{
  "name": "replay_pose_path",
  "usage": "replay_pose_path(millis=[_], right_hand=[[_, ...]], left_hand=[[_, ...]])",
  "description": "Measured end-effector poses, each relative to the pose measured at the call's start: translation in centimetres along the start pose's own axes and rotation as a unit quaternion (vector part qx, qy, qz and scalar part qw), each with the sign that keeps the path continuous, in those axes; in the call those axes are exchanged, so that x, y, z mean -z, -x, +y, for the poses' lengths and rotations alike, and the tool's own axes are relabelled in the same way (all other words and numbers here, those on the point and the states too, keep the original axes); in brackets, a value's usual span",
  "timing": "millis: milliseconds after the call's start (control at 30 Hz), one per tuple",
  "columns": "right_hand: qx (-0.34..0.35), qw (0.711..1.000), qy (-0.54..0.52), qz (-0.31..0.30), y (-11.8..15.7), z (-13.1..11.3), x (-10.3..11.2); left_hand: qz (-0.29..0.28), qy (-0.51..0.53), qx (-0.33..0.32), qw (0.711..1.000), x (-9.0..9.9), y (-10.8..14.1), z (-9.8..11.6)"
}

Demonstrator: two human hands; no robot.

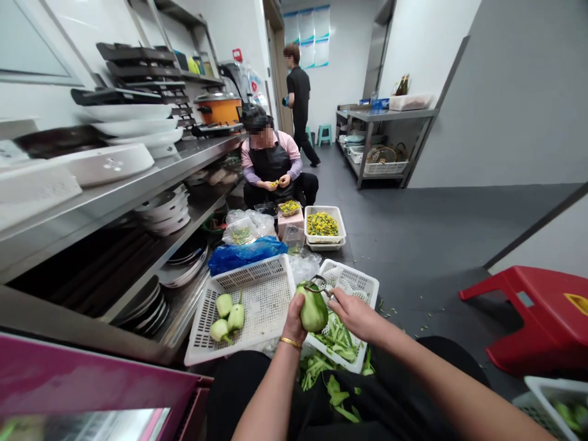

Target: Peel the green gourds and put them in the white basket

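Green peel strips [337,392] lie on the dark cloth over your lap. Your left hand [295,318] is wrapped around the side of a rounded, pale-green vegetable [315,311], which you hold above a white plastic basket [373,288] with more peelings in it. Your right hand [351,311] is closed around the handle of a metal peeler [316,283], its head at the vegetable's upper end. To your right stands a red plastic stool [542,312]. Left of your hands, a larger white perforated basket [266,300] contains three pale-green peeled vegetables [236,316] at its left side. Beyond it lies a crumpled blue plastic bag [248,254]; farther off, a white basket of yellow-and-green pieces [323,224] sits near a seated person [271,160] in a dark apron. Farthest back, another person [299,92] in black is upright.
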State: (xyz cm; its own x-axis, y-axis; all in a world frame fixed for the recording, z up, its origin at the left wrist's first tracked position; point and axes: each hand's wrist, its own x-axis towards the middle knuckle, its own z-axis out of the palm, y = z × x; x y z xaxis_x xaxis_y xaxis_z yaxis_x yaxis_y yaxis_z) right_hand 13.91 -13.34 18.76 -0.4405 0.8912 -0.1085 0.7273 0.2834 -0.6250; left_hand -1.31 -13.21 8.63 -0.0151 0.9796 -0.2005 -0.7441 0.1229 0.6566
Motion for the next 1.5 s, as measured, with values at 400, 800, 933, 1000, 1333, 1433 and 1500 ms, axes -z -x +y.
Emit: replay_pose_path(millis=[400, 800, 933, 1000, 1333, 1433, 1500], right_hand=[[-0.091, 0.984, 0.008, -0.153, 9.7, 7.7, -4.6], [-0.073, 0.996, 0.03, -0.029, 3.6, 0.5, -3.1], [-0.081, 0.992, 0.004, -0.1, 8.1, 4.2, -5.9], [-0.078, 0.986, -0.001, -0.144, 9.4, 5.8, -5.7], [-0.03, 1.0, -0.002, 0.001, 1.3, 0.0, 0.3], [-0.05, 0.998, -0.021, -0.01, 3.3, 0.5, -3.3], [-0.059, 0.997, -0.013, -0.052, 6.2, 2.3, -5.8]], left_hand=[[0.062, 0.038, 0.032, 0.997, 0.6, -0.9, 0.8], [0.005, -0.067, -0.057, 0.996, 0.3, 0.0, -0.1], [0.07, 0.004, -0.009, 0.997, 0.6, -0.7, 0.1], [0.077, 0.054, 0.036, 0.995, 0.8, -1.0, 0.2], [-0.011, 0.024, 0.028, 0.999, 0.7, -0.1, -1.1], [0.027, 0.044, -0.005, 0.999, 0.9, -0.5, -0.8], [0.069, 0.06, -0.009, 0.996, 1.0, -0.9, -0.4]])
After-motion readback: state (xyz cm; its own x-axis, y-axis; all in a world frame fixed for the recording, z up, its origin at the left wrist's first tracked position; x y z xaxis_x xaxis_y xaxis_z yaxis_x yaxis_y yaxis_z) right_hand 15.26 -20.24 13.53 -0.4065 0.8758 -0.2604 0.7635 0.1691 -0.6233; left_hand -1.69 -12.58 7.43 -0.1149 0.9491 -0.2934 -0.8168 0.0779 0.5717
